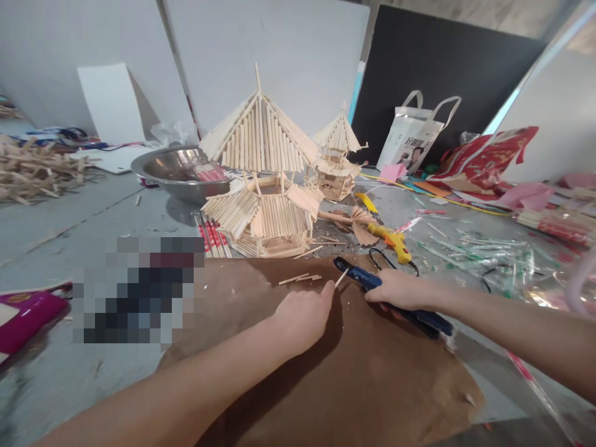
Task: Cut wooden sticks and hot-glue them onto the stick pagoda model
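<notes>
Between its fingertips, my left hand [305, 316] pinches a short wooden stick [341, 277] above the brown sheet [372, 379]. My right hand [403, 290] is closed around a dark blue cutting tool [363, 277], whose head is at the stick's far end. Several loose stick pieces [298, 279] lie on the sheet just beyond my left hand. Behind them stands a pavilion model [270, 205] built of wooden sticks, with a wide pointed roof. A smaller stick pavilion [336, 167] is behind it to the right.
A metal bowl [170, 171] with packets sits behind left, near a stick pile [37, 167]. A yellow glue gun [393, 239] lies beyond my right hand. Plastic wrappers [493, 254] spread to the right, below a white bag [410, 139]. A magenta object [37, 316] is far left.
</notes>
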The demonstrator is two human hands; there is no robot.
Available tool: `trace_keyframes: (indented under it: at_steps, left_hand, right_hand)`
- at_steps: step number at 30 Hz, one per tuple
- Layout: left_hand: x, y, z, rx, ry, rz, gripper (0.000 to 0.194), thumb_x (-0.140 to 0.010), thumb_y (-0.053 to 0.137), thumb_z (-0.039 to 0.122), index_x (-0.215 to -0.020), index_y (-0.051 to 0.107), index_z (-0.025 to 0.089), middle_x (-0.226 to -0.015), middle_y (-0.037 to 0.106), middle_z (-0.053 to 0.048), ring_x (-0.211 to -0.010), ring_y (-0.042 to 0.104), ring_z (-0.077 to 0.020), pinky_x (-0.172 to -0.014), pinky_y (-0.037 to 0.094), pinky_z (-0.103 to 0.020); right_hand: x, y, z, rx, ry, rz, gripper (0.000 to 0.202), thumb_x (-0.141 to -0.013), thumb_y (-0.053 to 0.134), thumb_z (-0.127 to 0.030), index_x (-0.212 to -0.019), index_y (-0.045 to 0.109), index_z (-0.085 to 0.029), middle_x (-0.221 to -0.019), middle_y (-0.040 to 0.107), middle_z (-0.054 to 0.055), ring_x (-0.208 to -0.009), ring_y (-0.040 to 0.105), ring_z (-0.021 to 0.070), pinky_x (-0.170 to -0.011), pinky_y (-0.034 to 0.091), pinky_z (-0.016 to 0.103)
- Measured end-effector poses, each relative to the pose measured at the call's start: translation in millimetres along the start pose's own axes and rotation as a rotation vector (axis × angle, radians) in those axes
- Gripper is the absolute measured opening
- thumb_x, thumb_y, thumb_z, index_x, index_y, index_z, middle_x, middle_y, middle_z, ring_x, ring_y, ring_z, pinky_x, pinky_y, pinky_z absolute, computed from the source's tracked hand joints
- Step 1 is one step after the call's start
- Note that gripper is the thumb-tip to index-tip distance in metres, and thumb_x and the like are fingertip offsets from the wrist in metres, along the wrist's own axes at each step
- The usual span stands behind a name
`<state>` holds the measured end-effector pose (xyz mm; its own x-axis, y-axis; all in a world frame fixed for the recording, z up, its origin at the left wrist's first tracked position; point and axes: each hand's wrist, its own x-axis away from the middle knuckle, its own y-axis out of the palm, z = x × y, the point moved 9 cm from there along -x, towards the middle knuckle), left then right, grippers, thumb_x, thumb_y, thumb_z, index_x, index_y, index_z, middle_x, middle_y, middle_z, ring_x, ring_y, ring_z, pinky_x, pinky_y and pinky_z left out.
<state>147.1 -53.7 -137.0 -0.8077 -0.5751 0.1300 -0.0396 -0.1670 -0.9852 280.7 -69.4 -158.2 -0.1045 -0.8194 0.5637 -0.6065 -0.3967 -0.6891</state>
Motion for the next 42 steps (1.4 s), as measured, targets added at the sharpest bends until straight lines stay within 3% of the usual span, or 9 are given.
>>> trace_keyframes:
  at_steps: [11, 16, 22, 33, 42]
  left_hand:
    - [-0.2, 2.8, -2.9, 0.031, -0.034, -0.032, 0.053, -0.072, 0.037, 0.011, -0.124, 0.027, 0.013, -0.077, 0.062, -0.013, -0.069, 0.061, -0.0246, -0.058, 0.045, -0.034]
    - [-0.2, -2.5, -8.7, 0.074, -0.086, 0.027, 0.03, -0.083, 0.026, 0.024, -0.109, 0.04, 0.017, -0.072, 0.061, -0.008, -0.068, 0.06, -0.0209, -0.059, 0.044, -0.03]
    - [-1.9, -7.0, -13.4, 0.145, -0.086, 0.107, 0.03, -0.086, 0.021, 0.03, -0.087, 0.049, 0.018, -0.072, 0.061, -0.006, -0.068, 0.059, -0.0189, -0.057, 0.04, -0.027]
    - [-3.2, -10.5, -10.9, 0.216, -0.054, 0.088, 0.024, -0.081, 0.028, 0.022, -0.079, 0.051, 0.019, -0.069, 0.059, -0.006, -0.063, 0.056, -0.0177, -0.053, 0.036, -0.025]
    - [-4.5, -8.5, -9.9, 0.174, -0.052, 0.084, 0.028, -0.083, 0.025, 0.027, -0.079, 0.052, 0.018, -0.067, 0.059, -0.006, -0.064, 0.057, -0.019, -0.053, 0.036, -0.026]
  right_hand:
    - [-7.0, 3.4, 9.1, -0.002, 0.021, 0.063, 0.023, -0.064, 0.043, -0.03, -0.043, 0.041, -0.019, -0.039, 0.049, 0.002, -0.031, 0.045, 0.0126, -0.032, 0.035, 0.024]
    - [4.1, 10.9, 7.5, -0.249, 0.028, -0.049, 0.02, -0.065, 0.043, -0.029, -0.049, 0.046, -0.017, -0.043, 0.05, 0.0, -0.036, 0.049, 0.0108, -0.035, 0.038, 0.02]
    - [17.0, 5.6, 5.0, -0.458, 0.014, -0.087, 0.01, -0.063, 0.046, -0.023, -0.059, 0.049, -0.015, -0.053, 0.057, 0.001, -0.045, 0.055, 0.0105, -0.042, 0.041, 0.019]
    - [20.0, -0.7, 4.8, -0.327, 0.01, -0.079, 0.009, -0.06, 0.05, -0.025, -0.063, 0.056, -0.018, -0.055, 0.06, -0.001, -0.054, 0.057, 0.0132, -0.048, 0.043, 0.021]
    - [19.2, 3.6, -1.1, -0.253, 0.011, -0.084, 0.01, -0.059, 0.045, -0.024, -0.058, 0.052, -0.017, -0.05, 0.057, 0.0, -0.044, 0.053, 0.012, -0.04, 0.039, 0.02]
